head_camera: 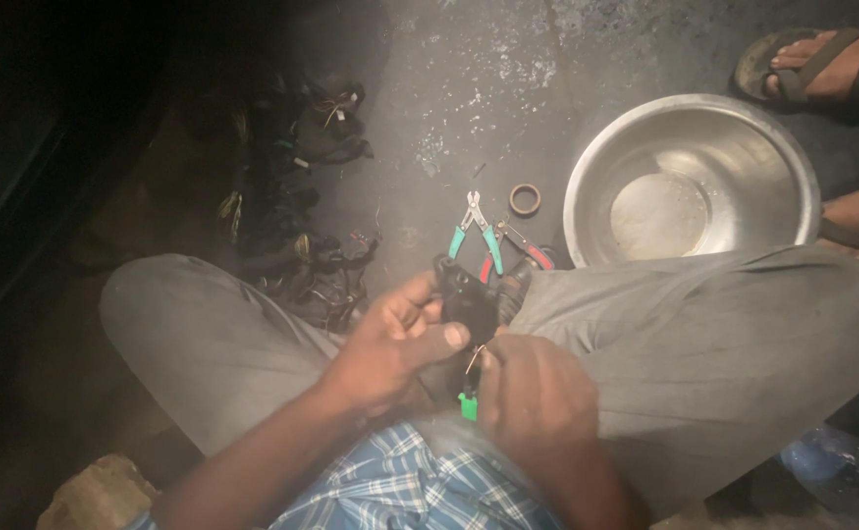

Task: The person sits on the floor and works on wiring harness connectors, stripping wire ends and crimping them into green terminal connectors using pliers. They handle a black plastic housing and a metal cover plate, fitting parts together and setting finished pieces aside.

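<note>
Fingers of the left hand (390, 339) curl around a small black part (467, 304), thumb pressed across its lower face; the part sits upright between both hands, above the lap; the right hand (533, 397) is closed on a green-handled tool (468, 405), whose tip meets the part's lower edge. On the dark floor just beyond lie teal-handled pliers (476, 234) and red-handled pliers (523, 250), a small ring (525, 199), a steel bowl (783, 157), and a heap of dark wired parts (292, 216); another person's sandalled foot (822, 61) shows past the bowl.
</note>
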